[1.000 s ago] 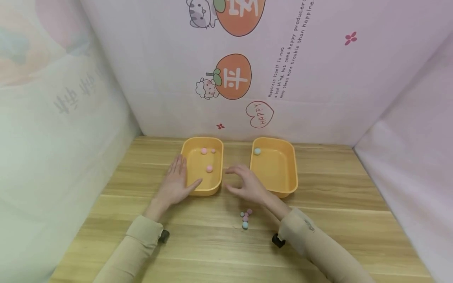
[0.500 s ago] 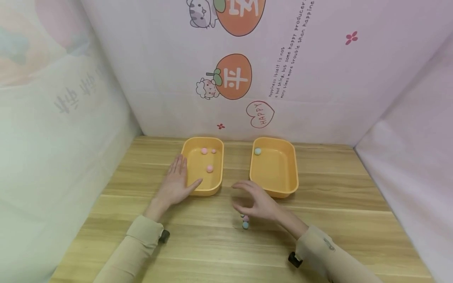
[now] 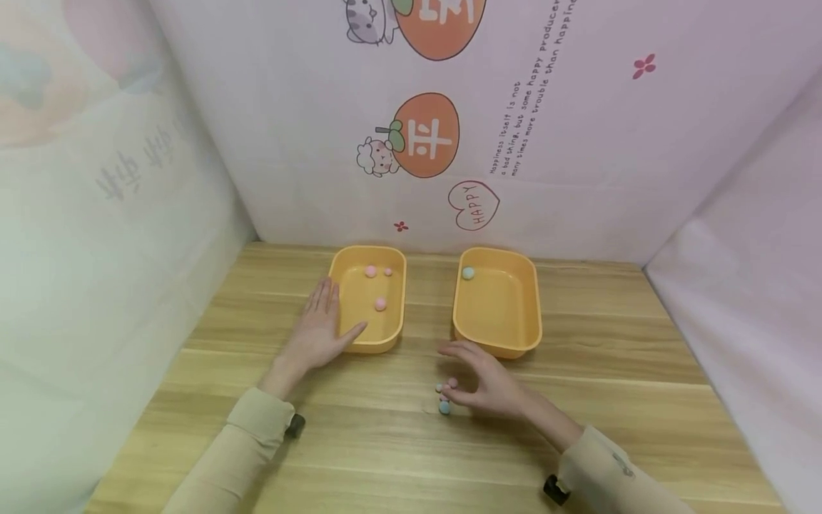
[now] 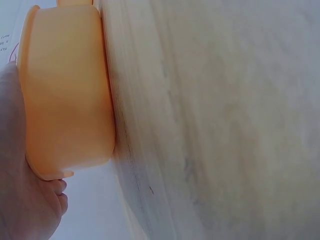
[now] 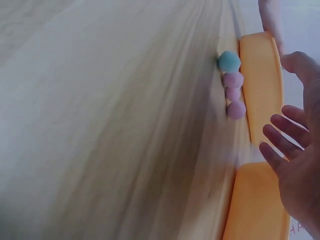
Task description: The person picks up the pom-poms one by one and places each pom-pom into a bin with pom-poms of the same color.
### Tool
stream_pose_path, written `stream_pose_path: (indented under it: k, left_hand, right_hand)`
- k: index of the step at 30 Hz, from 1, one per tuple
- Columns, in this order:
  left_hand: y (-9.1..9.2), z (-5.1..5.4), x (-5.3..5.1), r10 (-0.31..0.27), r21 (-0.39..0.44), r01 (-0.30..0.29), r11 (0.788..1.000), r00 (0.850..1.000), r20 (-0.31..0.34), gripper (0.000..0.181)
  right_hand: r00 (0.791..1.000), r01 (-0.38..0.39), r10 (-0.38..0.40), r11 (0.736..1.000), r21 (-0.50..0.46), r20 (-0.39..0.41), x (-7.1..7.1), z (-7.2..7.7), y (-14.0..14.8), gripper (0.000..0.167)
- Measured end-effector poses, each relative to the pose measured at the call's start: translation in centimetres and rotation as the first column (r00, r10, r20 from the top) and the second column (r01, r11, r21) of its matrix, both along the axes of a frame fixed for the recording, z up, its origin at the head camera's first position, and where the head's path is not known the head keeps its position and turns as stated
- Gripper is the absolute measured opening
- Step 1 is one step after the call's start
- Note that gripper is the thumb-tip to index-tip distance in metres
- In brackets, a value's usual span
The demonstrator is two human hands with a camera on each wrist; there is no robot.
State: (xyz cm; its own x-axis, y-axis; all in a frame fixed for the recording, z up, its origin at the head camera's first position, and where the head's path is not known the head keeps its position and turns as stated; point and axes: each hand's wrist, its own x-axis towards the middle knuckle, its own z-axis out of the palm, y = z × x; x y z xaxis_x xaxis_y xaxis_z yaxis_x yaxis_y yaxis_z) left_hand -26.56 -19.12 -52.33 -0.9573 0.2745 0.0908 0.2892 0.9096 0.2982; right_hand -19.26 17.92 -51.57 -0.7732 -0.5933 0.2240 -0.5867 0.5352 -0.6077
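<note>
My left hand [image 3: 315, 330] rests on the left side of the left yellow tray [image 3: 403, 300], fingers straight and thumb spread over its near rim. Three pink balls [image 3: 380, 304] lie inside that tray. My right hand [image 3: 494, 380] hovers just in front of the right yellow tray [image 3: 539, 314], holding nothing, its fingers and thumb spread. Beside its thumb sits a small cluster on the table: a light blue ball [image 3: 444, 407], a smaller blue ball [image 3: 439, 388] and pink balls [image 5: 236, 109]. The thumb partly covers the cluster in the head view.
One light blue ball [image 3: 468, 273] lies at the far left corner inside the right tray. Printed cloth [image 3: 552, 214] walls in the wooden table [image 3: 359, 442] at the back and both sides. A strip of table separates the two trays.
My right hand has moved from between the trays rightward and toward me, to the cluster of balls. My left hand has stayed on the left tray.
</note>
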Motion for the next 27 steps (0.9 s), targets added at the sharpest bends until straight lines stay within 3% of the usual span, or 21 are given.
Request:
stream_pose_path:
  k: [7, 12, 18, 27]
  left_hand:
    - [-0.1, 0.3, -0.1, 0.001, -0.009, -0.001, 1.000, 1.000, 0.015, 0.113]
    - [-0.1, 0.3, 0.1, 0.002, -0.003, -0.002, 1.000, 1.000, 0.017, 0.113]
    - [0.0, 0.2, 0.2, 0.005, -0.003, -0.005, 1.000, 1.000, 0.012, 0.112]
    - [0.0, 0.2, 0.1, 0.003, -0.014, -0.002, 1.000, 1.000, 0.009, 0.111]
  right_hand:
    - [0.999, 0.032, -0.034, 0.996, 0.081, 0.020, 0.4, -0.5, 1.1, 0.075]
    - [0.999, 0.035, -0.037, 0.994, 0.106, 0.015, 0.4, -0.7, 1.6, 0.068]
    - [0.998, 0.025, -0.020, 0.995, 0.101, -0.051, 0.0, -1.6, 1.7, 0.055]
    - [0.979, -0.053, 0.049, 0.998, -0.015, -0.199, -1.1, -3.9, 1.9, 0.046]
